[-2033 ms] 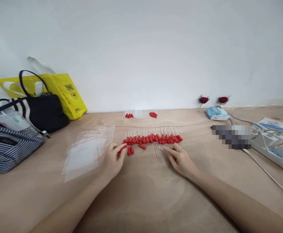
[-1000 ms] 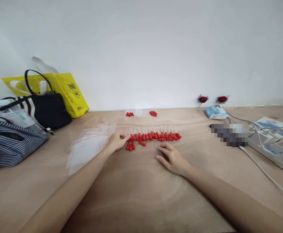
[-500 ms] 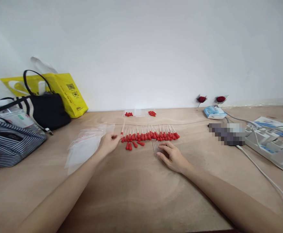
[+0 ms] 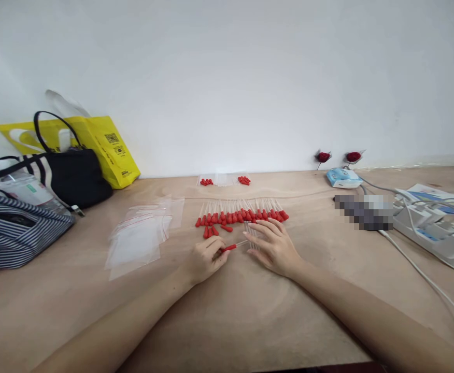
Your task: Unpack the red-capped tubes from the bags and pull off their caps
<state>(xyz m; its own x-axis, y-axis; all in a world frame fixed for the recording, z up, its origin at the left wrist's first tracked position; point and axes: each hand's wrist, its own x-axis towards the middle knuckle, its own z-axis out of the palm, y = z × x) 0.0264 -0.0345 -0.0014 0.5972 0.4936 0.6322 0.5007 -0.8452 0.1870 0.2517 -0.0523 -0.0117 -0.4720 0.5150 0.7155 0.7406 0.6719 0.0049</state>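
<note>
Pinched in the left hand (image 4: pixel 208 257), a smooth red bulb (image 4: pixel 229 248) is held nearly crosswise, its slim clear tube (image 4: pixel 242 243) pointing right and slightly away to the right hand (image 4: pixel 277 246). Whether that hand's spread fingers (image 4: pixel 265 229) grip the tube cannot be told; bare, straight transparent tubes (image 4: pixel 254 246) lie beneath them, running away. Beyond, a row of pear-shaped red bulbs (image 4: pixel 243 215) points thin stems (image 4: pixel 231 205) toward the wall (image 4: pixel 227 77). Filmy, flat bags (image 4: pixel 136 242) overlap at left on the wood-grained table (image 4: pixel 227 316).
</note>
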